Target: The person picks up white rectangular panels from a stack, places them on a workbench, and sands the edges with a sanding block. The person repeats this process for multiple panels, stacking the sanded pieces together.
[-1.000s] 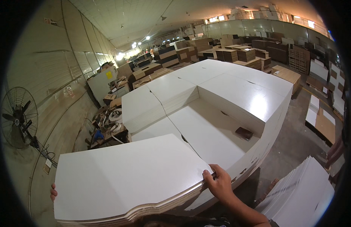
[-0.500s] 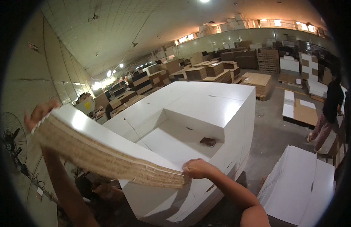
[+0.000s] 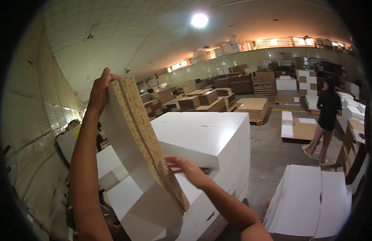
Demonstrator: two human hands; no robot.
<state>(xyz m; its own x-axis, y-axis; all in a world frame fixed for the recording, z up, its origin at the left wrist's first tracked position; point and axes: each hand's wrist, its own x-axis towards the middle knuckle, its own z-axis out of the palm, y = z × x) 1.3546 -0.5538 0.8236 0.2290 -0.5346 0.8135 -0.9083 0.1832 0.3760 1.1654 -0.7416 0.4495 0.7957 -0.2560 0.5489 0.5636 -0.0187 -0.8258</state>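
A white-faced particleboard panel stack (image 3: pixel 143 138), its raw brown edges toward me, stands tilted above a large pile of white panels (image 3: pixel 198 124). My left hand (image 3: pixel 99 92) is closed round its upper end, thumb up at the corner. My right hand (image 3: pixel 188 170) has its fingers stretched out at the right side of the boards; whether they touch is hard to tell. The lower end of the boards meets the near part of the pile. A small dark flat item (image 3: pixel 205 171) lies in the recess of the pile, partly hidden behind my right hand.
A stack of white sheets (image 3: pixel 298 201) stands at the right. A person (image 3: pixel 328 108) in a dark top stands beyond it, near a low pallet with boards (image 3: pixel 304 130). Pallets of brown boards (image 3: pixel 252 108) fill the back. A pale wall (image 3: pixel 37 140) runs along the left.
The boards have swung from a slanted, nearly level position to a steep upright tilt. My left hand rose and moved right; my right hand let go of the lower end and opened its fingers.
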